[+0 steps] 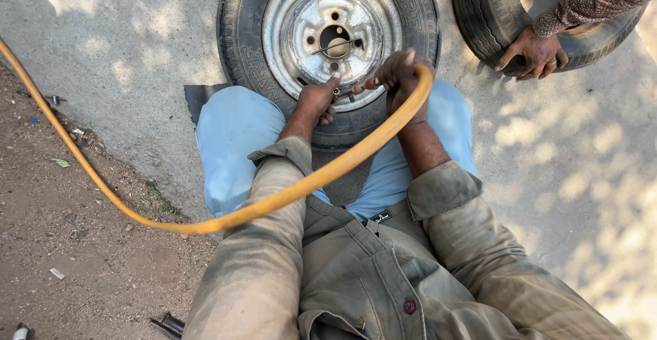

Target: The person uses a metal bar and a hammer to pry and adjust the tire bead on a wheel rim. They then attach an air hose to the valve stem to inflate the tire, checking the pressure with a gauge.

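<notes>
While my right grip (pixel 400 80) clamps the springy yellow rubber hose (pixel 301 189) near its end, left (pixel 316 102) pinches the dusty steel wheel's (pixel 332 35) valve.

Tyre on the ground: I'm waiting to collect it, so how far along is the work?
Done: the tyre sits mounted on its steel rim. In hand: the right hand holds the yellow hose end at the rim edge, left hand beside it. What is left can't be judged.
</notes>
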